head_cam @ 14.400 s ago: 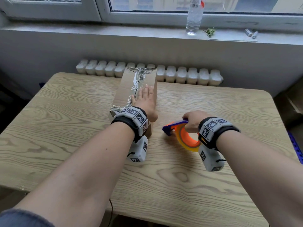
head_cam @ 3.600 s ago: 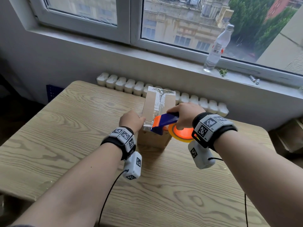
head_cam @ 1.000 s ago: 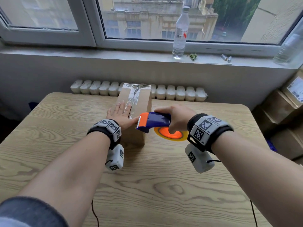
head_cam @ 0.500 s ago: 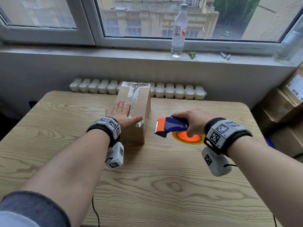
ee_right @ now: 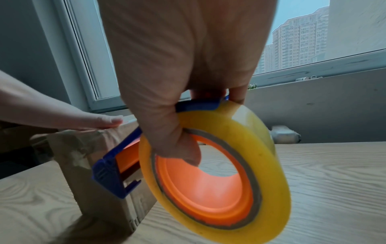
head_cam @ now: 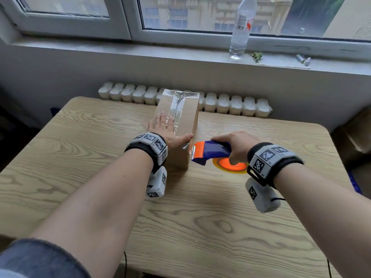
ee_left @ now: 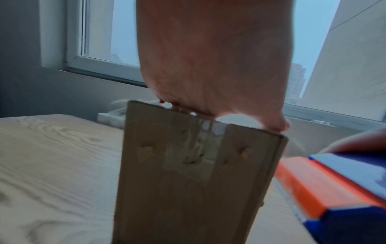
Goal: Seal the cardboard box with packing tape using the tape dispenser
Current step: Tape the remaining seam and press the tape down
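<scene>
on wrist bands (head_cam: pixel 268 157): unreadable square codes

We bring the tape dispenser (head_cam: pixel 210 152) in our right hand (head_cam: pixel 239 145) back beside the cardboard box (head_cam: pixel 180 119), its orange blade end now just off the box's near right corner.

Head cam overhead; wrist cams close.

**Colours and patterns**

Cardboard box (head_cam: pixel 186 117): plain brown, glossy clear tape strip (head_cam: pixel 176 109) down the top.
Tape dispenser (head_cam: pixel 210 152), in the right grip: blue body, orange front plate, orange hub.
Tape roll (ee_right: pixel 246 132): translucent yellow.
Worktop (head_cam: pixel 200 227): pale wood grain.
Wristbands (head_cam: pixel 267 157): black with black-and-white square markers.
</scene>
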Tool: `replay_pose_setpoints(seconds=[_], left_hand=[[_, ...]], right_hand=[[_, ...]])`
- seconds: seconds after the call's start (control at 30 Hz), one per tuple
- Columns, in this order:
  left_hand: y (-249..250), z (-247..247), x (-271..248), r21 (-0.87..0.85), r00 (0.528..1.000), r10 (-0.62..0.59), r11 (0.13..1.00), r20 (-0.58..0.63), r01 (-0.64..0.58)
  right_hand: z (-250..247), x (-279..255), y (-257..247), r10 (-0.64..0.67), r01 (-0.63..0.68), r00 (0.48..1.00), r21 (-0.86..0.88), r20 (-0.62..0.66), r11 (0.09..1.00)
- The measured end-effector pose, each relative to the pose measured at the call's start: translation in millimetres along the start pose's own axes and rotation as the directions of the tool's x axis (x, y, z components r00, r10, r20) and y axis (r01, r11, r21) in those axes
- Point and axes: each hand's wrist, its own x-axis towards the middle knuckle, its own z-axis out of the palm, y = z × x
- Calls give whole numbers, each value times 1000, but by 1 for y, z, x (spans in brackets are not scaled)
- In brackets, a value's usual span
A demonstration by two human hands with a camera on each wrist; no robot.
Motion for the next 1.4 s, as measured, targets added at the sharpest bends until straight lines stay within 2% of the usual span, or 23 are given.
replay_pose_setpoints(seconds=[0.27,0.5,0.93,1.1,1.3,1.4], left_hand=[[31,0,-3,36,993,-113,993,21,112],[30,3,-2,32,993,-120,992,-2,120],[34,6,-1,92,991,-133,987,-19,134],[36,6,-2,98,990,-140,985,-18,141],[32,6,-2,77,993,-118,990,-11,118],[31,5,-2,62,994,-105,992,-12,106]], right_hand=[[1,5,-6,9,-9,1000,3,-1,1000],[3,11,-8,11,-11,1000,39,-17,999],[16,16,-6,87,-105,992,223,86,969],[15,16,-3,74,-90,993,184,94,979],[26,12,15,142,-138,986,-52,82,989],[39,15,29,263,-268,962,59,79,962]])
